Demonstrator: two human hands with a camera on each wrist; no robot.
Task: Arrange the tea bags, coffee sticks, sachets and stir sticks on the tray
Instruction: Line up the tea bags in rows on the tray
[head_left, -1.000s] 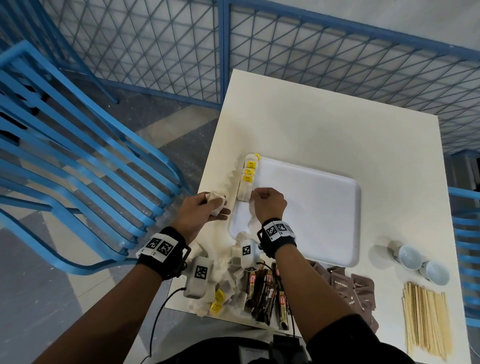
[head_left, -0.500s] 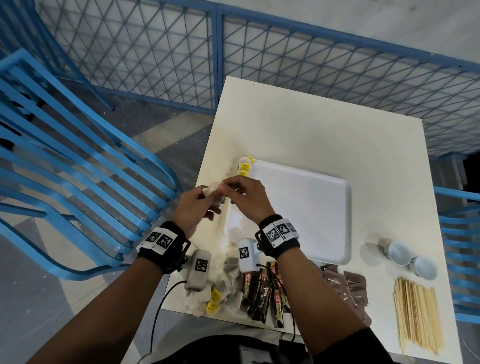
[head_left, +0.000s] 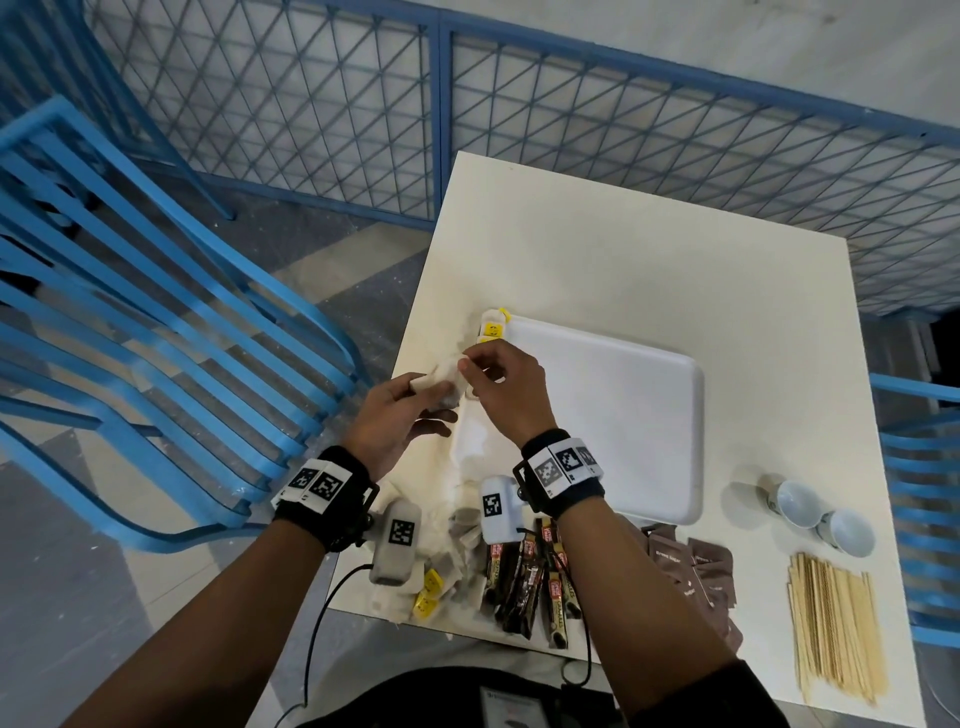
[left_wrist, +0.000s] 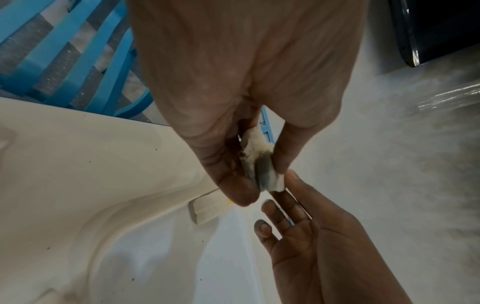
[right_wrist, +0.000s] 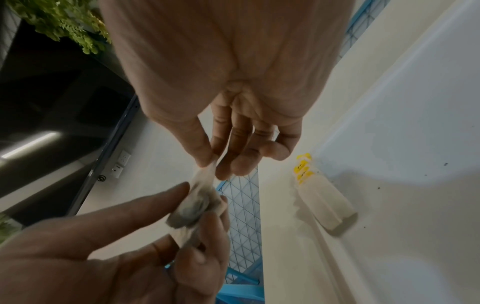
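Just left of the white tray (head_left: 613, 415), my left hand (head_left: 428, 389) grips a small bunch of tea bags (head_left: 444, 382). My right hand (head_left: 467, 364) meets it and pinches the top of one tea bag (right_wrist: 197, 201) between thumb and forefinger (right_wrist: 201, 158). In the left wrist view the bunch (left_wrist: 259, 164) sits between my left thumb and fingers. A short row of tea bags with yellow tags (head_left: 491, 328) lies along the tray's far left edge, and also shows as a row (right_wrist: 324, 201) in the right wrist view. The rest of the tray is bare.
Along the table's near edge lie loose tea bags (head_left: 447, 566), coffee sticks (head_left: 524, 577), brown sachets (head_left: 696, 566) and wooden stir sticks (head_left: 831, 629). Two small white cups (head_left: 815, 509) stand right of the tray. A blue chair (head_left: 156, 338) is left of the table.
My right hand left the tea bag row on the tray, moved left to my left hand and pinched a tea bag there. Both hands rose slightly.
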